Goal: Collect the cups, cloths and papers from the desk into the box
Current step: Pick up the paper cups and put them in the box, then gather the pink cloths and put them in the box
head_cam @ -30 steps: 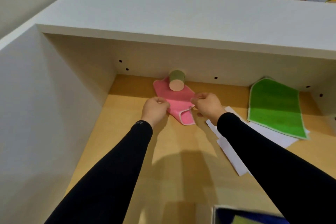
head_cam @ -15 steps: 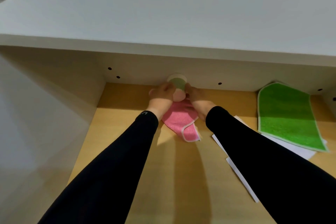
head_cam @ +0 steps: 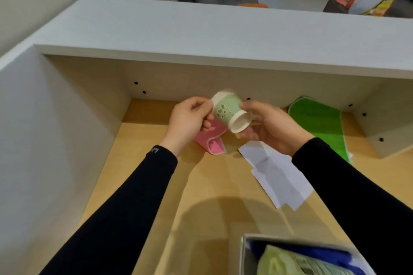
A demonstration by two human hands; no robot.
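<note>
A green paper cup (head_cam: 228, 110) with a cartoon face is held tilted above the desk, its white base towards me. My left hand (head_cam: 188, 119) grips its rim end and my right hand (head_cam: 268, 126) grips its base end. A pink cloth (head_cam: 212, 143) lies on the desk under my left hand, partly hidden. White papers (head_cam: 274, 174) lie to the right of it. A green cloth (head_cam: 317, 123) lies at the back right, over more paper. The box (head_cam: 243, 252) shows at the bottom edge with blue and pale green things inside.
The wooden desk (head_cam: 156, 185) sits in a recess, with a white side panel (head_cam: 55, 140) on the left, a back panel and a white shelf (head_cam: 223, 33) overhead. A low white block (head_cam: 384, 127) stands at the right.
Both hands took hold of the cup that lay on the pink cloth at the back and lifted it towards me. The view tilted down, so the box shows again.
</note>
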